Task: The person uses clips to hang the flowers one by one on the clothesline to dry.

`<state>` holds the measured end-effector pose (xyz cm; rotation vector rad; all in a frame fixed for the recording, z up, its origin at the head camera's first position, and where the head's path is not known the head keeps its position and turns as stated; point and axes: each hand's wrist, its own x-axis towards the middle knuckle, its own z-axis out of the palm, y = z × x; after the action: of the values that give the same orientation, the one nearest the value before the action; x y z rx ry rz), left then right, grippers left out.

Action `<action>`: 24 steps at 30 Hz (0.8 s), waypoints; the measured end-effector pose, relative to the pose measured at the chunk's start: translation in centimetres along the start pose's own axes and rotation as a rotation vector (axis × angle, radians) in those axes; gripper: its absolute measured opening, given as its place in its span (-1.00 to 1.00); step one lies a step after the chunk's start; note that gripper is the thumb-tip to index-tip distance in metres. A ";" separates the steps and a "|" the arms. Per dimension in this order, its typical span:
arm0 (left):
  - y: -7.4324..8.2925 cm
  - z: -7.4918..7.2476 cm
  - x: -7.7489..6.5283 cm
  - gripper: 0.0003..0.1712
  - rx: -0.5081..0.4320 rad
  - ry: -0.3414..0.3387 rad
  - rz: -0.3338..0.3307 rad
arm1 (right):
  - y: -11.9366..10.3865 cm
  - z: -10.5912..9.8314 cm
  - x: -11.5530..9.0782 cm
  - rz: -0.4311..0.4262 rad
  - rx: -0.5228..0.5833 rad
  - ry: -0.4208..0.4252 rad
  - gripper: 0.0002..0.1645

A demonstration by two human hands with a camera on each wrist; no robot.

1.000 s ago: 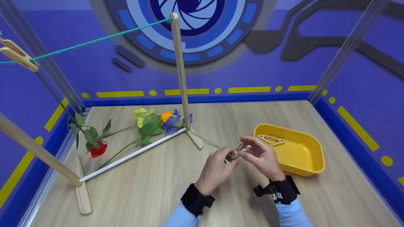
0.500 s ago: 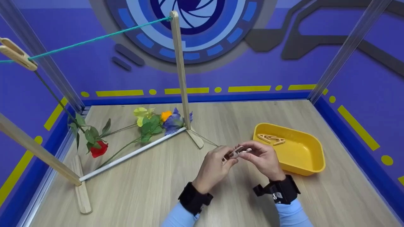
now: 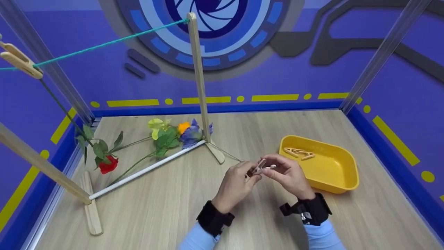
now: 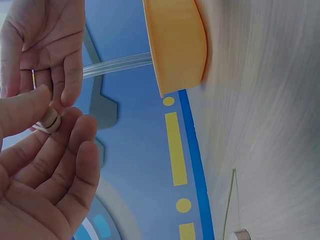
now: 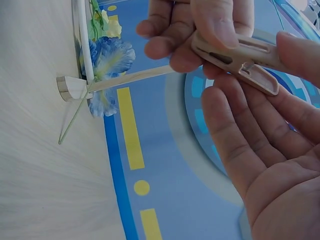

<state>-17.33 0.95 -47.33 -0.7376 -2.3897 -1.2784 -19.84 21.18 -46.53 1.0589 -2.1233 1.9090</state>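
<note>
In the head view a light-coloured clothespin (image 3: 259, 168) is held between both hands, above the tabletop and left of the yellow tray. The left hand (image 3: 233, 189) pinches one end of it between thumb and fingers. The right hand (image 3: 292, 177) has its thumb and fingers on the other end, where the two legs spread apart. The right wrist view gives the nearest look at the clothespin (image 5: 261, 80), with a thumb at either end. Only its rounded tip (image 4: 52, 120) shows in the left wrist view, under the left thumb.
The yellow tray (image 3: 352, 178) holds several wooden clothespins (image 3: 299, 153). A wooden stand (image 3: 198, 76) carries a green cord (image 3: 111, 43). From it a red rose (image 3: 108, 164) hangs by a clothespin (image 3: 21, 61). Yellow (image 3: 156, 127), orange (image 3: 183, 127) and blue (image 3: 190, 138) flowers lie behind the white bar (image 3: 149, 169).
Both hands stay almost in place with the clothespin between them. Its tilt has shifted slightly, and the left hand has moved a little to the left since one second ago.
</note>
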 end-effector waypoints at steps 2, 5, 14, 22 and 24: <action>-0.1 0.1 0.0 -0.87 0.009 -0.007 0.000 | 0.0 0.0 0.0 0.008 -0.004 -0.003 -0.60; -0.1 0.2 0.0 -0.87 0.011 -0.013 -0.006 | -0.1 -0.1 -0.1 0.017 -0.030 0.001 -0.59; -0.9 -0.3 0.2 -0.89 0.024 -0.032 -0.034 | -0.3 -0.2 0.0 -0.002 -0.051 0.049 -0.57; -3.8 -1.3 0.2 -0.87 0.143 -0.014 -0.105 | -0.6 -0.4 0.1 -0.012 -0.059 0.086 -0.57; -4.7 -1.5 0.3 -0.87 0.177 -0.023 -0.117 | -0.7 -0.6 0.1 -0.010 -0.067 0.084 -0.56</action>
<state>-20.27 -2.40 -49.51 -0.5714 -2.5569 -1.0874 -19.75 21.67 -45.78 0.9574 -2.1165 1.8306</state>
